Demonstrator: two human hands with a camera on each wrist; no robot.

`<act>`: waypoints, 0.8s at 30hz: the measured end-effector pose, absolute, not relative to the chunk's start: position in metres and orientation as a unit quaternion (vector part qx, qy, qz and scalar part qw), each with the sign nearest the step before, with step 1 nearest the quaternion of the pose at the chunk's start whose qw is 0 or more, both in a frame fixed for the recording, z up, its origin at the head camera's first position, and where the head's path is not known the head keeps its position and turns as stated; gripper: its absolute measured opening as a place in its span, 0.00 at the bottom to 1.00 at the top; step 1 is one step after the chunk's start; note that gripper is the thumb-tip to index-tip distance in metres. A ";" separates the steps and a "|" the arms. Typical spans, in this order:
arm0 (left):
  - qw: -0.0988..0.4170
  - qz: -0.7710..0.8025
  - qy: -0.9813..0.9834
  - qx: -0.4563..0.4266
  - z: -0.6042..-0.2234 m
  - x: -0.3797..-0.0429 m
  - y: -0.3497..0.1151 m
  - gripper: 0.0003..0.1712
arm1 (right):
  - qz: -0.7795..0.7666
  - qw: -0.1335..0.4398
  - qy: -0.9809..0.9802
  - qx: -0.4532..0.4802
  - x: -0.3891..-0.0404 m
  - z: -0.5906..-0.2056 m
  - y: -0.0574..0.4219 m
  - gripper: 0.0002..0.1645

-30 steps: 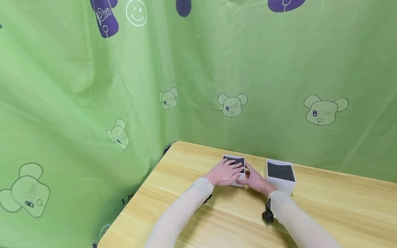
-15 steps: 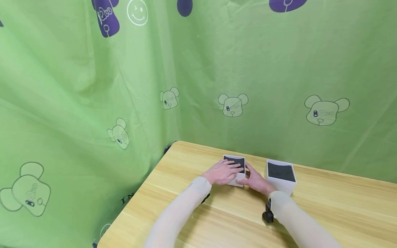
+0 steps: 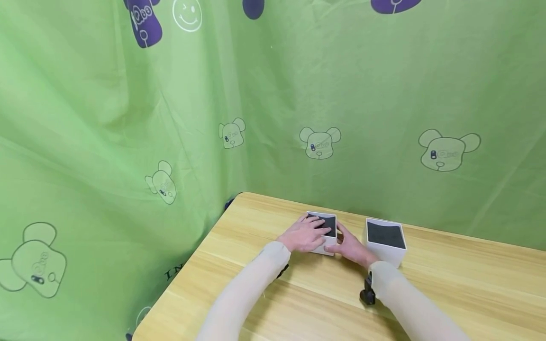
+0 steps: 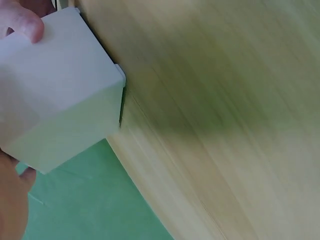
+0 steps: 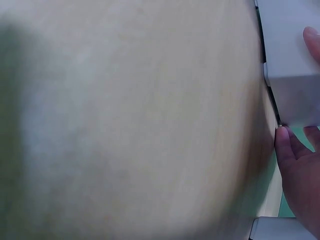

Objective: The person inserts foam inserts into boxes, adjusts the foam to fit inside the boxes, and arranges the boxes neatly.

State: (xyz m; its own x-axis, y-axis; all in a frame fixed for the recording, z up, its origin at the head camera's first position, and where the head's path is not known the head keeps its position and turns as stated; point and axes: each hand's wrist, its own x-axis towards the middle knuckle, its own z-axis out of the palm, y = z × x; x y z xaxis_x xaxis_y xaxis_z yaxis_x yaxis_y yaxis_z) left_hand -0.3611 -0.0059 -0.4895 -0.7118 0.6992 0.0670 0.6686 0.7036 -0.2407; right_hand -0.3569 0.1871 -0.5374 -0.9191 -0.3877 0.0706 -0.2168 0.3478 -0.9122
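Observation:
My left hand [image 3: 302, 235] lies over the top of a small white box [image 3: 326, 248], its fingers straight and spread on the dark foam [image 3: 330, 222] inside. At the box's right side, my right hand [image 3: 351, 247] grips it, with the thumb on the front face and fingers reaching round the far side. In the left wrist view the white box [image 4: 55, 65] shows its plain front, with part of a hand [image 4: 10, 200] at lower left. The right wrist view has the white box [image 5: 295, 40] in its upper right corner and fingers [image 5: 286, 142] touching it.
A second white box [image 3: 394, 255] with dark foam stands right of the hands, close to the right wrist. Both boxes sit near the far edge of the wooden table [image 3: 469, 265]. A green curtain [image 3: 273, 85] with bear prints hangs behind and to the left.
My left hand has drawn back slightly to the left over the foam. The right hand and both boxes stay where they were.

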 end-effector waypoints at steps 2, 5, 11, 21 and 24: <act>0.091 0.112 -0.923 -0.356 -0.490 -0.361 -0.008 0.30 | -0.550 0.082 0.810 -0.188 -0.357 -0.538 0.187 0.65; 0.115 0.132 -0.925 -0.338 -0.489 -0.361 -0.010 0.34 | -0.557 0.081 0.804 -0.191 -0.355 -0.536 0.187 0.64; 0.125 0.170 -0.920 -0.329 -0.487 -0.360 -0.009 0.36 | -0.566 0.079 0.798 -0.191 -0.355 -0.536 0.187 0.63; 0.127 0.171 -0.915 -0.341 -0.483 -0.361 -0.010 0.36 | -0.559 0.080 0.804 -0.188 -0.358 -0.537 0.187 0.64; 0.153 0.176 -0.907 -0.352 -0.482 -0.361 -0.013 0.33 | -0.559 0.082 0.803 -0.189 -0.357 -0.537 0.187 0.63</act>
